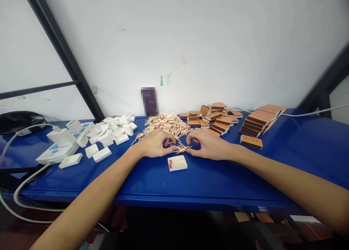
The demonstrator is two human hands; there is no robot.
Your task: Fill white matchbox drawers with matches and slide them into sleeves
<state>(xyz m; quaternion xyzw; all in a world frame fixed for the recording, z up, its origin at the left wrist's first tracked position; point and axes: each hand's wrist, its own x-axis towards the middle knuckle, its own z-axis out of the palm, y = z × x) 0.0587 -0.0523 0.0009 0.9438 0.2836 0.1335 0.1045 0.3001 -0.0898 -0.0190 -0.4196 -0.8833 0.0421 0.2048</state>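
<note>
My left hand [158,144] rests on the blue table, thumb and fingers curved apart at the left ends of a small loose bunch of matches [180,147]. Facing it from the right is my right hand [208,144], also curved with a gap between thumb and fingers, its tips close to the same matches. Neither hand visibly grips a match. Just in front of the bunch lies a white matchbox tray [177,163] with several red-headed matches in it, heads to the left. Behind my hands spreads a large heap of matches [166,123].
White empty trays [114,130] are piled at left, beside a white power strip [57,152] with plugs and cables. Brown matchbox sleeves [218,115] lie heaped at back right, near a leaning stack of matchboxes [260,119] and one single matchbox [251,141]. A dark blurred object [149,101] stands against the wall.
</note>
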